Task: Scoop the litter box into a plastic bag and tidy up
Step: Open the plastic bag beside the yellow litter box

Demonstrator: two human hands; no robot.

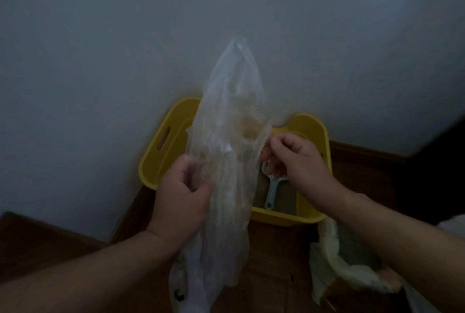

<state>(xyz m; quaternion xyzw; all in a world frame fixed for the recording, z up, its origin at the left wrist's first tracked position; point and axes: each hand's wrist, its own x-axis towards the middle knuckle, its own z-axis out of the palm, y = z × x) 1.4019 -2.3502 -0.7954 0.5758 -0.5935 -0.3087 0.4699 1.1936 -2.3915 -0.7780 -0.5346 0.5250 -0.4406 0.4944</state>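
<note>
A clear plastic bag (227,151) hangs crumpled in front of me, stretched from high against the wall down past my wrists. My left hand (180,195) grips its left side with curled fingers. My right hand (295,163) pinches the bag's right edge. Behind the bag, a yellow litter box (166,141) sits on the floor against the wall, with grey litter inside. A pale blue scoop (271,190) lies in the litter, just below my right hand; its head is partly hidden by my fingers.
A bin lined with a pale yellowish bag (327,260) stands at the lower right, under my right forearm. Brown wooden floor (274,262) runs around the box. The white wall (125,48) fills the upper view. A dark object (432,177) stands at the right.
</note>
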